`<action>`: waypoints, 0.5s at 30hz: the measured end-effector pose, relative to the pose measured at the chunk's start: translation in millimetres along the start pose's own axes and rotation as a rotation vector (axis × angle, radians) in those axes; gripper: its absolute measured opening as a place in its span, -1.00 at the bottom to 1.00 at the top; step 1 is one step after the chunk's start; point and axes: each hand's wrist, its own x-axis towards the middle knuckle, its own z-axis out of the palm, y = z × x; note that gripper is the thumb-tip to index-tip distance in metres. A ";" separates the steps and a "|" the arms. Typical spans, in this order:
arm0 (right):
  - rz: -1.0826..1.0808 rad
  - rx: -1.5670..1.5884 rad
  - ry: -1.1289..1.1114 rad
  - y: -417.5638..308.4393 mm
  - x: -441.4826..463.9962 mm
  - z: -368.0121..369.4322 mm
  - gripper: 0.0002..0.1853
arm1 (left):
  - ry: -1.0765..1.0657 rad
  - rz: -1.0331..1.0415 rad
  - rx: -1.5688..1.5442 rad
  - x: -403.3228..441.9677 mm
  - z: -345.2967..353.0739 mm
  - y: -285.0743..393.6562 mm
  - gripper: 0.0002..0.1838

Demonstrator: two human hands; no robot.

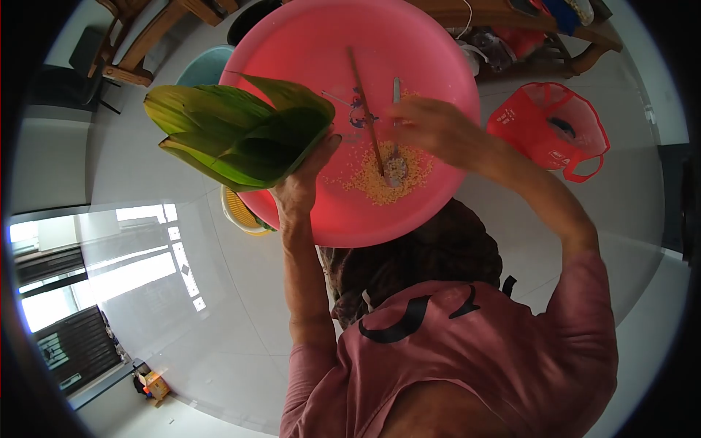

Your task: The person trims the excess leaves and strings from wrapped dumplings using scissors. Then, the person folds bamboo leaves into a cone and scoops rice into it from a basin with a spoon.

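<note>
My left hand (301,179) is closed around the lower end of a thick bundle of long green leaves (241,139), held over the left side of a big pink basin (431,51). My right hand (432,125) hovers over the basin, palm down and a little blurred; its fingertips are not clear enough to show whether they hold anything. Beneath it lies a metal spoon (395,169), its handle partly hidden by the fingers. A brown wooden stick (359,80) lies beside the spoon. Yellowish grains (365,182) are scattered around both on the basin's floor.
A red bag (537,135) stands on the tiled floor to the right. A yellow and white basket (237,212) sits partly under the basin at left, and a teal tub (206,64) behind it. Wooden furniture (139,44) stands at the back.
</note>
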 end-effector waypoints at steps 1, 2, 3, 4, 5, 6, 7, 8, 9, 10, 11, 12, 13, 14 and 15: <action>-0.029 -0.073 -0.063 7.3 15.7 17.2 -0.89 | -0.007 0.009 -0.018 1.4 -0.2 0.6 -0.76; -0.057 -0.143 -0.130 15.0 26.5 31.6 -0.92 | -0.011 0.013 -0.038 1.3 -0.3 0.8 -0.75; -0.123 -0.210 -0.161 27.4 31.9 45.1 -0.92 | -0.012 0.009 -0.056 -0.1 -0.4 0.1 -0.75; -0.188 -0.273 -0.192 40.2 36.0 58.3 -0.91 | -0.006 0.006 -0.057 -1.5 -0.8 -0.7 -0.75; -0.254 -0.336 -0.220 45.9 41.1 63.6 -0.91 | 0.000 0.004 -0.056 -1.7 -1.4 -1.8 -0.75; -0.316 -0.317 -0.205 50.1 42.2 66.0 -0.92 | 0.007 0.002 -0.055 -2.4 -2.0 -2.9 -0.75; -0.379 -0.300 -0.190 55.2 42.3 66.3 -0.93 | 0.004 0.027 -0.003 -3.1 -2.3 -4.2 -0.75; -0.441 -0.285 -0.175 56.3 43.8 61.1 -0.93 | -0.003 0.053 0.047 -3.4 -1.0 -5.5 -0.75; -0.424 -0.343 -0.225 55.2 43.1 55.7 -0.93 | -0.012 0.082 0.097 -3.0 0.6 -6.1 -0.75; -0.405 -0.400 -0.273 51.4 40.3 49.9 -0.93 | -0.001 0.067 0.047 -3.1 2.5 -6.0 -0.75; -0.384 -0.453 -0.321 45.3 38.3 42.7 -0.93 | 0.010 0.048 0.000 -4.2 3.8 -4.9 -0.75; -0.366 -0.485 -0.367 38.3 38.5 30.9 -0.94 | 0.022 0.028 -0.047 -5.5 3.9 -3.9 -0.75; -0.349 -0.519 -0.412 31.2 40.0 15.9 -0.94 | 0.027 0.018 -0.038 -6.0 3.3 -3.2 -0.75; -0.332 -0.552 -0.459 26.5 40.7 5.6 -0.94 | 0.032 0.007 -0.031 -5.9 1.6 -2.1 -0.75; -0.292 -0.547 -0.419 24.6 37.2 -0.6 -0.94 | 0.036 -0.003 -0.025 -6.0 1.4 -2.1 -0.75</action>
